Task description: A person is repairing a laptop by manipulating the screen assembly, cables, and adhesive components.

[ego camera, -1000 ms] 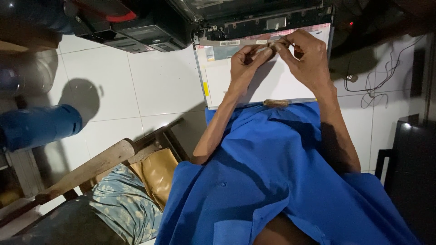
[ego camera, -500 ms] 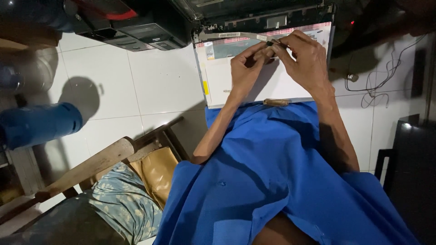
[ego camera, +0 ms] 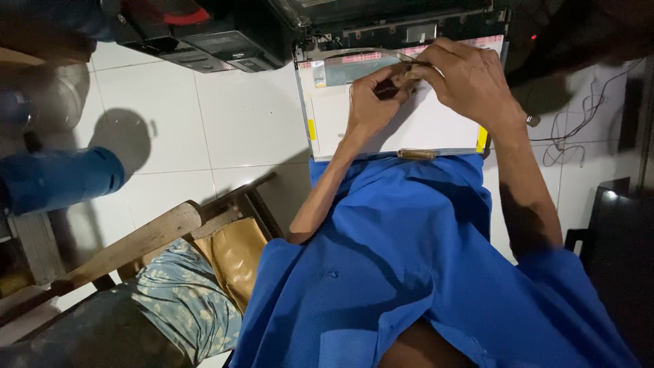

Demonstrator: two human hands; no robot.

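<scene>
Both hands meet at the upper edge of a white display panel (ego camera: 409, 126) that lies face-down across the person's lap: the left hand (ego camera: 373, 102) is curled with its fingertips pinched narrow on something small and dark, too small to make out, and the right hand (ego camera: 470, 78) is closed over the same spot, pinching the end of a thin clear strip (ego camera: 354, 53). That strip runs along the panel's top edge from the hands out to the left, so its long axis follows the panel's long axis, side to side in the view. The panel's near long edge rests against the blue shirt (ego camera: 409, 272), with a small brown piece (ego camera: 416, 154) lying on that edge. Just beyond the panel stands an opened dark laptop shell (ego camera: 402, 24), its edge touching or nearly touching the panel's far side. A black printer-like box (ego camera: 204, 41) sits on the white tiled floor (ego camera: 238, 129) to the left. Thin wires (ego camera: 579, 129) trail on the tiles to the right. A wooden chair (ego camera: 143, 238) with a tan cushion (ego camera: 235, 255) stands at the lower left, close to the left elbow.
</scene>
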